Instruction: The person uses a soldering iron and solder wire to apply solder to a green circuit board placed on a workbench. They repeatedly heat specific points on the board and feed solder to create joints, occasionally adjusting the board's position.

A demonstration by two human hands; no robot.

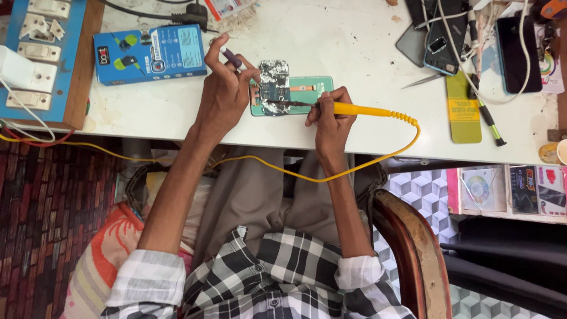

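The person sits at a white counter, both arms reaching forward over it. The right hand is closed around a yellow soldering iron, gripped like a pen, with its dark tip lying across a small circuit board covered in silvery shielding. That board rests on a green phone frame near the counter's front edge, between the 2 hands. The iron's yellow cable loops off the counter edge and runs across the person's lap toward the left.

The left hand sits just beside the board's left side, fingers pinched narrow around a thin dark tool that tilts up and away from the board; I cannot tell what kind of tool it is.

Left of that hand lies a blue box with printed graphics. Farther left stands a blue switch panel with white sockets and plugged-in adapters. At the far right of the counter are several dark phones, a yellow-green card and a small cup.
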